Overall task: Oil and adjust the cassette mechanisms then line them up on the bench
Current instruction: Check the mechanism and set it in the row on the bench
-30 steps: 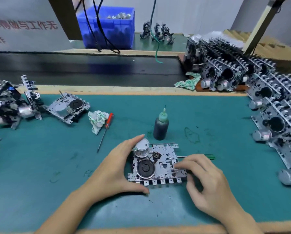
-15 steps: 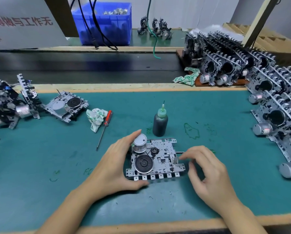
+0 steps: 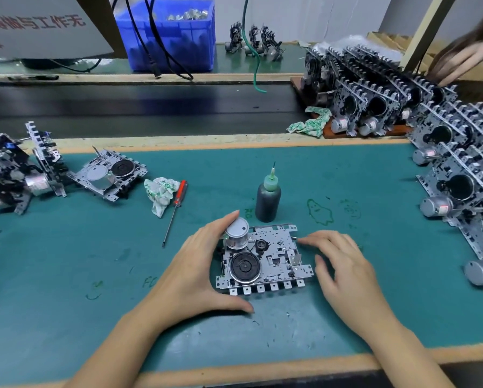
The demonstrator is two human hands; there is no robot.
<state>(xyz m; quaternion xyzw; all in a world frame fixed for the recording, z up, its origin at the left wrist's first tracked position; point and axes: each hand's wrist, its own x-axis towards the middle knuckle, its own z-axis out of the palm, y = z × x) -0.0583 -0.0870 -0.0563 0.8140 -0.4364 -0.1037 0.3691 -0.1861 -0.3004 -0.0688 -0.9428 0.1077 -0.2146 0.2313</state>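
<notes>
While left hand [image 3: 198,264] grips cassette mechanism [image 3: 265,257], right hand [image 3: 343,264] relaxed

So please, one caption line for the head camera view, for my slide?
Left hand steadies a cassette mechanism on the green bench; oil bottle behind.

1. One oil bottle [image 3: 267,198] stands mid-bench.
2. One red-handled screwdriver [image 3: 176,208] lies beside one crumpled rag [image 3: 160,193]; a second rag [image 3: 308,122] sits at the far edge.
3. One blue bin [image 3: 176,35].
4. One cassette mechanism [image 3: 262,260] lies flat between two hands; another [image 3: 110,175] lies alone at left.
5. The rows along the right edge [image 3: 458,169] are too overlapped to count.
</notes>
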